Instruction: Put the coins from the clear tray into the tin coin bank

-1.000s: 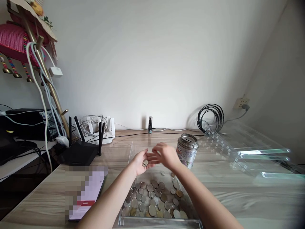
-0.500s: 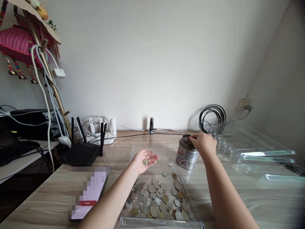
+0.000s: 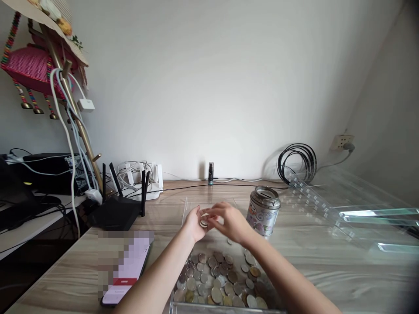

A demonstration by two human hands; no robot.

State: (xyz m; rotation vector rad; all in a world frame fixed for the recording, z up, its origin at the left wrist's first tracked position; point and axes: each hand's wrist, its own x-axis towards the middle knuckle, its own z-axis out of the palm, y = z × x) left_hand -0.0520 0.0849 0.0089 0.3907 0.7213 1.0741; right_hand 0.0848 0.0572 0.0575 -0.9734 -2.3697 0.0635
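Observation:
Above the clear plastic tray (image 3: 187, 213), my left hand (image 3: 195, 226) is turned palm up with its fingers slightly curled. A coin (image 3: 203, 223) rests in that palm, maybe with another beneath it. My right hand (image 3: 229, 220) reaches over from the right, its thumb and fingers apart, right at the coin; whether they touch it is hard to see. Many loose coins (image 3: 216, 295) lie spread across the near part of the tray. To the right stands a round patterned coin tin (image 3: 263, 216) with a slot in its closed lid.
A phone (image 3: 131, 270) lies at the left, with a black router (image 3: 116, 211) behind it. A white router (image 3: 144, 187) and a small dark bottle (image 3: 211, 173) are near the wall. Coiled black cable (image 3: 297, 163) and clear plastic panels (image 3: 353, 213) occupy the right side.
My right hand has left the tin's lid and moved left to the coin in my left palm. My left hand stays over the tray, its fingers now partly covered.

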